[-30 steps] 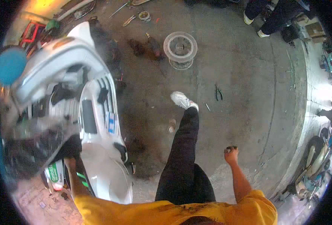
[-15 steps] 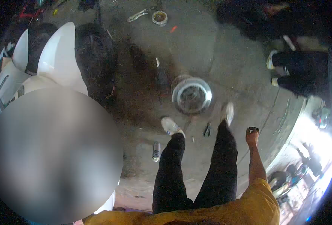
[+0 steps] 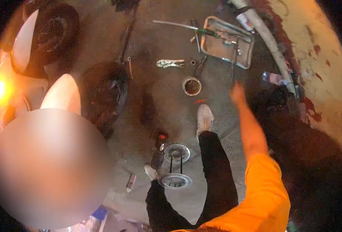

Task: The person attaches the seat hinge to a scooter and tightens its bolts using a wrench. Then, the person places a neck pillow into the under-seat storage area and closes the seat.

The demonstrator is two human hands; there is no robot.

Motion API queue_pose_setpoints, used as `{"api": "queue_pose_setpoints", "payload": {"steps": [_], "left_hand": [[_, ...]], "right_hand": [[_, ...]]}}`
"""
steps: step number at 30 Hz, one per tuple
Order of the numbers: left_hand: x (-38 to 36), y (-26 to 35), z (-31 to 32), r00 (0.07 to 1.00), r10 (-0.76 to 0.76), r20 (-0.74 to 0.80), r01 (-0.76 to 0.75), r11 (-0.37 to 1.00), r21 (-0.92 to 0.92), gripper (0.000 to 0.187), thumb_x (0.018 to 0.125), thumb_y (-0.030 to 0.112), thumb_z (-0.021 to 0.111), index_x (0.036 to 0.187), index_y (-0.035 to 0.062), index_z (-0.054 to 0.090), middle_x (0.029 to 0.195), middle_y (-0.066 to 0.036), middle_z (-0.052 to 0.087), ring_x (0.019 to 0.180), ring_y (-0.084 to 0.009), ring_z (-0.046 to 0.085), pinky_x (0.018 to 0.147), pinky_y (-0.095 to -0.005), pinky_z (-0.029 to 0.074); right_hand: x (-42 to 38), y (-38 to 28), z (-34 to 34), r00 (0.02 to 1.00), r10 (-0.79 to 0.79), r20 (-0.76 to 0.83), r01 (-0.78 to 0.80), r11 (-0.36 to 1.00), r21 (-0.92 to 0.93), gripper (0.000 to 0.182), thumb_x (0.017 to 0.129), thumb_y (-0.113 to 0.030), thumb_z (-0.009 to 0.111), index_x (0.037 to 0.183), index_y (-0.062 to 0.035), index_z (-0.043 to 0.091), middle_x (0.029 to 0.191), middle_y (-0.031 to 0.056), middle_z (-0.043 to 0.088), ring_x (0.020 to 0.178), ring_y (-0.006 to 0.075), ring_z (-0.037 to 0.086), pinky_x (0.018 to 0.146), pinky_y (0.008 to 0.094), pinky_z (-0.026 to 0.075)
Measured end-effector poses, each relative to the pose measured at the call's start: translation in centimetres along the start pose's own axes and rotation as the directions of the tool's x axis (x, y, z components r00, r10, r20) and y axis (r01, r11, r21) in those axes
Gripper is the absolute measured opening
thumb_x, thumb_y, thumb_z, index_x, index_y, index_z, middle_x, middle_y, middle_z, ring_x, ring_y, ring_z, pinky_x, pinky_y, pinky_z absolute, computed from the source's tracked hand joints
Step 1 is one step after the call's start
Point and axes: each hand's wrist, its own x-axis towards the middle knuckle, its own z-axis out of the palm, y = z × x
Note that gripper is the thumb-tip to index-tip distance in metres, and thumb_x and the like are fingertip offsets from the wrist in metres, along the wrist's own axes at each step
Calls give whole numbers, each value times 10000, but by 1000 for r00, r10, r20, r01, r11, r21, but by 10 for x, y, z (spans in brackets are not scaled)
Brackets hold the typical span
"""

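My right hand [image 3: 238, 92] is stretched forward over the floor, blurred. Its fingers are too smeared to tell whether they hold anything. A thin dark bar shows just beyond it, by the near edge of a metal tray [image 3: 217, 51] with tools in it. To the hand's left stands a round tin [image 3: 192, 86] with a dark inside. Farther left lie locking pliers [image 3: 171, 63]. My left hand is out of view.
Near my feet are a two-disc metal stand [image 3: 175, 181], a dark tool with a red end [image 3: 158, 154] and a spray can [image 3: 131, 182]. White vehicle parts and wheels [image 3: 105, 91] occupy the left. At right are a plastic bottle [image 3: 273, 78] and a pale pipe [image 3: 265, 38].
The view has moved forward, bringing the tray and wall into sight. My right arm has swung from beside my leg to reach forward. The metal stand is now between my legs.
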Motion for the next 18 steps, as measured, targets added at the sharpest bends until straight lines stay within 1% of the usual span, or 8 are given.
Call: {"api": "queue_pose_setpoints", "payload": {"steps": [1, 2, 3, 6, 9, 12, 16, 18], "left_hand": [[-25, 12, 10, 998, -34, 50, 35, 999, -6, 293, 795, 215, 660, 1007, 14, 635, 1079, -224, 666, 954, -369, 650, 804, -442, 524], [-51, 25, 16, 993, -71, 92, 72, 997, -13, 293, 794, 215, 660, 1006, 15, 636, 1079, -224, 666, 952, -367, 651, 802, -441, 525], [-73, 31, 21, 986, -103, 130, 107, 994, -23, 292, 793, 215, 661, 1006, 16, 636, 1079, -223, 666, 951, -364, 652, 799, -439, 526], [-131, 45, 26, 959, -198, 203, 209, 977, -38, 291, 791, 214, 663, 1005, 18, 637, 1078, -222, 667, 946, -358, 655, 793, -435, 528], [-173, 44, 29, 934, -254, 250, 272, 961, -42, 289, 789, 213, 666, 1004, 21, 638, 1077, -220, 668, 942, -352, 659, 786, -431, 531], [-196, 28, 33, 915, -272, 299, 296, 954, -38, 287, 787, 212, 668, 1002, 24, 640, 1076, -218, 669, 938, -345, 662, 779, -426, 534], [-185, -29, 36, 916, -186, 356, 171, 983, 74, 285, 785, 211, 671, 1001, 28, 641, 1075, -216, 670, 932, -337, 666, 770, -421, 538], [-151, -70, 37, 874, 83, 478, -338, 812, 475, 284, 783, 211, 672, 1000, 29, 642, 1074, -215, 671, 929, -332, 669, 766, -418, 540]], "right_hand": [[38, -67, -67, 972, -103, 210, 116, 992, -46, 511, 907, -198, 597, 1350, 12, 454, 1280, 272, 527, 1176, 423, 521, 1006, 487, 423], [112, -80, -33, 938, -242, -248, 258, 966, 32, 543, 917, -270, 595, 1345, 32, 453, 1296, 275, 519, 1203, 411, 505, 1021, 497, 414], [138, -127, -75, 960, -231, -159, 228, 973, -38, 572, 927, -323, 578, 1351, 37, 446, 1344, 273, 492, 1227, 437, 482, 1028, 519, 406], [204, -199, -98, 918, -254, -305, 213, 964, -160, 551, 928, -365, 571, 1370, -58, 453, 1350, 251, 492, 1252, 445, 464, 1026, 542, 408], [255, -192, -69, 972, -227, 58, 233, 960, -158, 554, 929, -417, 570, 1369, -97, 461, 1347, 235, 499, 1251, 424, 477, 1006, 556, 419], [180, -187, -74, 947, -309, -83, 295, 944, -151, 562, 939, -444, 557, 1342, -60, 480, 1311, 236, 531, 1233, 407, 502, 998, 554, 422], [53, -147, -18, 957, -130, -258, 214, 919, 330, 654, 892, -496, 628, 1280, 24, 544, 1271, 260, 578, 1220, 399, 536, 1034, 467, 413], [-51, -124, -37, 999, -35, 29, -1, 621, 784, 557, 904, -422, 652, 1231, 26, 603, 1184, 186, 651, 1112, 285, 599, 968, 379, 441]]}}
